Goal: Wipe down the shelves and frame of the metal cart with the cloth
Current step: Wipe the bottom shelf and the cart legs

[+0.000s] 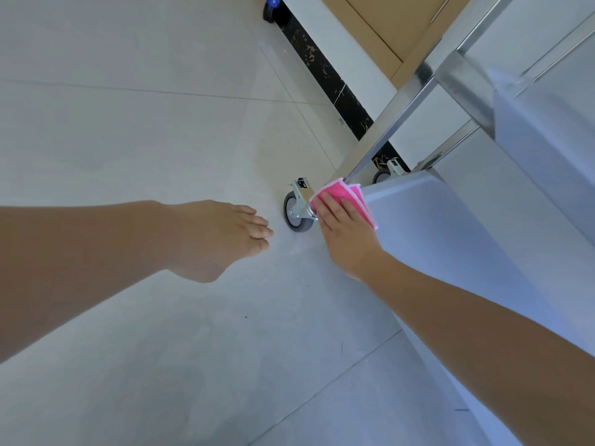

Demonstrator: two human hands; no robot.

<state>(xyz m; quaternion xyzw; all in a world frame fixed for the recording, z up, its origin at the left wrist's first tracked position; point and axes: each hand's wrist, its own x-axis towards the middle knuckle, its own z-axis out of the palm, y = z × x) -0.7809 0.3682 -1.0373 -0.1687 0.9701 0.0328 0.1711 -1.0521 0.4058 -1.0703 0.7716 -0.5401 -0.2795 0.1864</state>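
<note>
Right hand: I see my right hand (pixel 343 233) laid flat, fingers straight and close together, pressing a folded bright pink cloth with pale edging (pixel 349 197) against the low corner of the cart.
Left hand: my left hand (pixel 222 235) hangs in the air over the floor, fingers straight and together, palm down, holding nothing; its fingertips point toward the near wheel but stay apart from it.
Cloth: it sits at the corner where the upright post meets the lowest shelf, partly under my right fingers, with its upper edge touching the foot of the post.
Cart: a shiny metal cart with square-tube frame and flat steel shelves (pixel 450 239); the lowest shelf runs from the cloth down toward the lower right of the view, and a higher shelf shows at the right edge.
Post: a slanting square metal upright (pixel 396 114) rises from the cloth toward the upper right.
Near wheel: a grey rubber caster in a silver bracket (pixel 293 214) stands on the floor just beside the cloth, to its left.
Far wheel: a second grey caster (pixel 383 175) shows behind the post, partly hidden by the shelf.
Floor: large pale grey tiles with thin joints (pixel 128 123).
Wall base: a black speckled skirting strip (pixel 325 72) runs diagonally, with a light wooden panel (pixel 386 20) above it.
Top edge: a small dark and blue object (pixel 272 6), too cut off for me to tell what it is.
</note>
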